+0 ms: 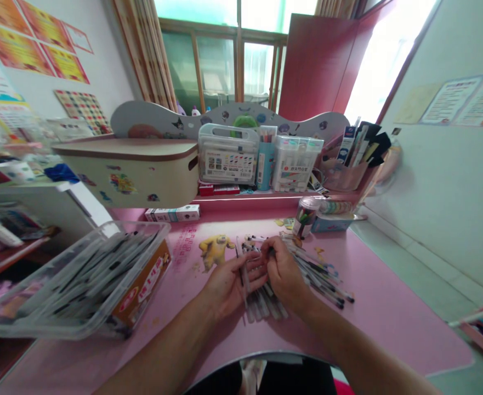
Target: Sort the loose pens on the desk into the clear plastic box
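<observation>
My left hand [228, 282] and my right hand [284, 271] meet over a pile of pens [319, 271] spread on the pink desk [389, 318]. The left hand's fingers are closed around a pen [245, 274] that points away from me. The right hand pinches the same pen near its far end, fingers curled. More pens [266, 304] lie under and just in front of both hands. The pile fans out to the right of my right hand.
A clear plastic bin [72, 280] full of pens sits tilted at the left on an orange box. A small jar [305, 216] stands behind the pile. Marker cases [227, 153] and a beige storage box [134, 170] line the back shelf. The desk's edge curves near me.
</observation>
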### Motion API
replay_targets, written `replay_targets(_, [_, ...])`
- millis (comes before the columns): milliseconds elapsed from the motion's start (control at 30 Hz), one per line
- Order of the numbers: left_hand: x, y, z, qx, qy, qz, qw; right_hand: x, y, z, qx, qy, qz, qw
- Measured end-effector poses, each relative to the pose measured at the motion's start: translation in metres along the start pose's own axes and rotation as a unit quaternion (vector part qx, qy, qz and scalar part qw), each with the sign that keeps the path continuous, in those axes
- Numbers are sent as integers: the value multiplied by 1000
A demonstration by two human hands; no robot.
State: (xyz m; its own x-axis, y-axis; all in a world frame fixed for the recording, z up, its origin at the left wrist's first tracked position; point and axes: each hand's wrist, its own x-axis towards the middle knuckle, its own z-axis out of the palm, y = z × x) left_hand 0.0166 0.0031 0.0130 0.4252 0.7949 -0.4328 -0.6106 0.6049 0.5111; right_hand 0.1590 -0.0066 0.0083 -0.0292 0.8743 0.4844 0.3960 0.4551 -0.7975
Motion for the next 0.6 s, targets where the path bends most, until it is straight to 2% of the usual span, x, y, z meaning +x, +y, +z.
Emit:
replay_targets(133, [-3, -3, 8, -27, 9, -13, 999, -2, -4, 2, -16, -35, -44, 998])
replay_targets(267, [-3, -4, 8, -61, 40, -3, 997, -4, -5, 3, 5, -84, -16, 996])
replay_targets(467, [-1, -8, 5, -105, 7, 11, 994, -7, 5, 6, 79, -87, 45, 992])
replay_targets(600, [-4, -9, 9, -107, 16, 8, 994, -7, 4, 7, 19, -79, 20, 996])
